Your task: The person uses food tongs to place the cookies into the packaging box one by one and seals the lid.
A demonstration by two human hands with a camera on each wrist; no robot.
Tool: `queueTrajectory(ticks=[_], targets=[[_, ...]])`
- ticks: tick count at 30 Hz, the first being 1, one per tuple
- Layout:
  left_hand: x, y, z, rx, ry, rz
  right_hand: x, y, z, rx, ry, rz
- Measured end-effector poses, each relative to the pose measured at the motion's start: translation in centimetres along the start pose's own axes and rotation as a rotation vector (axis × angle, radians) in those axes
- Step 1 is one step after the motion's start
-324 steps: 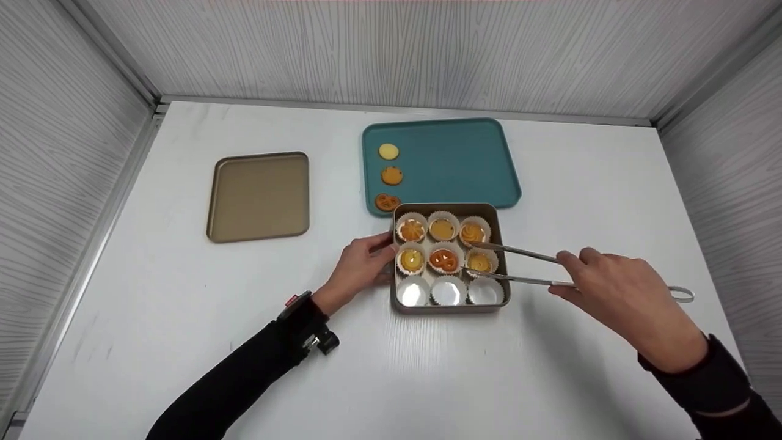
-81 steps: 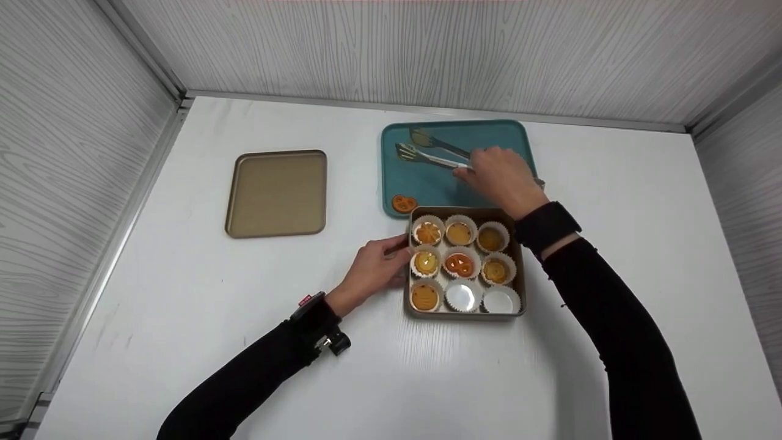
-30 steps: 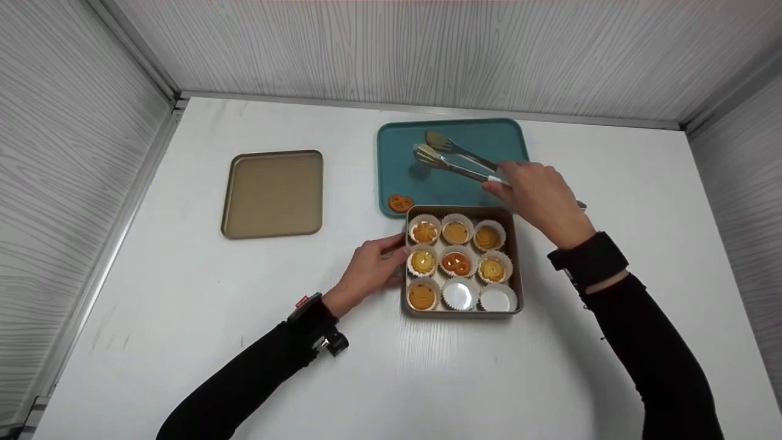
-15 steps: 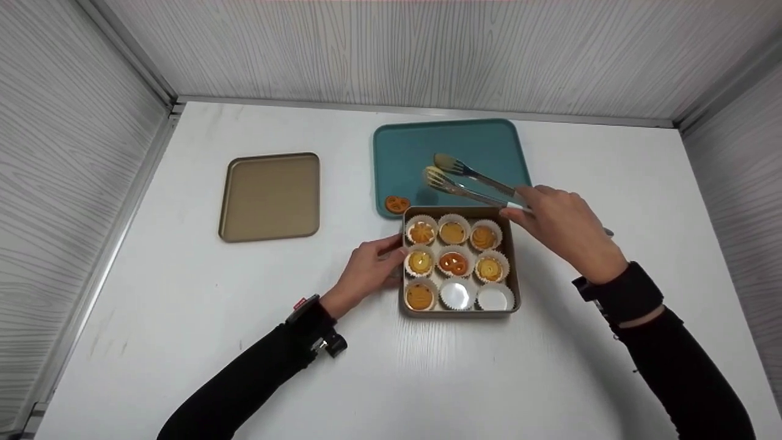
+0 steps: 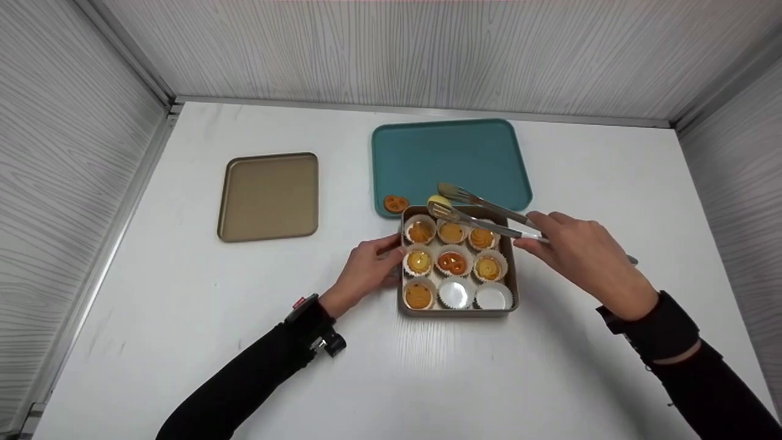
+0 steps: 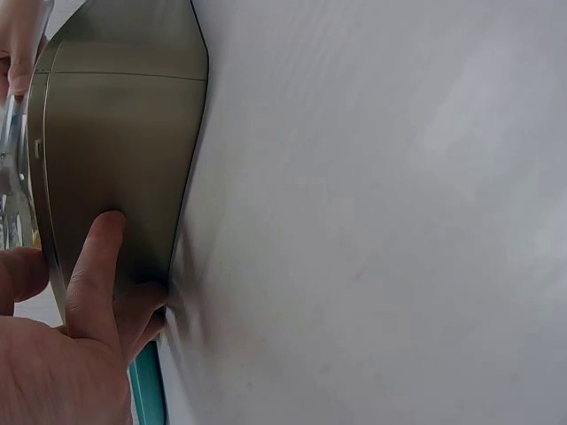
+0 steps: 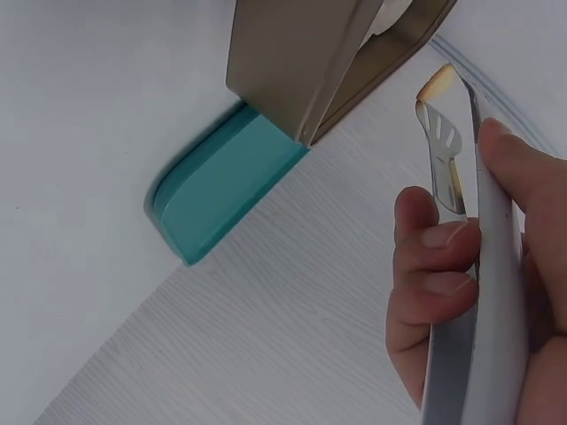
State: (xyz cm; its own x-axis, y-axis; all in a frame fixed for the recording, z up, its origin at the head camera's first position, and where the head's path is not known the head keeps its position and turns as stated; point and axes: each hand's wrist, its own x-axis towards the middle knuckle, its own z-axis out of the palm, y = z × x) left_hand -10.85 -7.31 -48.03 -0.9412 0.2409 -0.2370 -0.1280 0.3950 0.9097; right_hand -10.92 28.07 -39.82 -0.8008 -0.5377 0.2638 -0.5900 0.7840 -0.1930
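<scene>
My left hand steadies the left side of a square metal tin, its thumb at the rim and fingers against the outer wall. Metal tongs are gripped by my right hand, with their slotted tips over the back rim of the tin. Between the tips sits a pale yellow round cookie. Paper cups fill the tin in three rows, most holding a cookie. A cookie lies in the front left cup, while the front middle cup and front right cup show bare white bottoms.
A teal tray stands right behind the tin, with a pretzel-shaped cookie at its front left corner. Farther left lies a flat brown square tray. Pale wood-grain panels enclose the back and sides of the white table.
The front left cup has gained a cookie and two cookies have left the teal tray. Lately the right hand has drawn the tongs with the yellow cookie from the tray toward the tin.
</scene>
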Motion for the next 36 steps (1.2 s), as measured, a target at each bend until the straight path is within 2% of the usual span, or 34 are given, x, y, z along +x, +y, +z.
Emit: queueTrajectory(ticks=[6,14,20,28,36], targets=[[0.0,0.0,0.1,-0.012,0.002,-0.011,-1.6,0.5,-0.5,0.007,-0.029,-0.019],[0.1,0.0,-0.1,-0.003,-0.003,0.011,-3.5,1.2,-1.4,0.063,-0.102,0.031],[0.2,-0.2,-0.1,-0.004,-0.004,0.006,-4.4,1.3,-2.0,0.072,-0.129,0.002],[0.3,-0.2,-0.1,-0.020,-0.001,0.013,-5.4,1.2,-2.1,0.072,-0.207,0.003],[0.3,-0.2,-0.1,-0.038,0.000,0.004,-5.8,1.6,-1.8,0.033,-0.221,-0.088]])
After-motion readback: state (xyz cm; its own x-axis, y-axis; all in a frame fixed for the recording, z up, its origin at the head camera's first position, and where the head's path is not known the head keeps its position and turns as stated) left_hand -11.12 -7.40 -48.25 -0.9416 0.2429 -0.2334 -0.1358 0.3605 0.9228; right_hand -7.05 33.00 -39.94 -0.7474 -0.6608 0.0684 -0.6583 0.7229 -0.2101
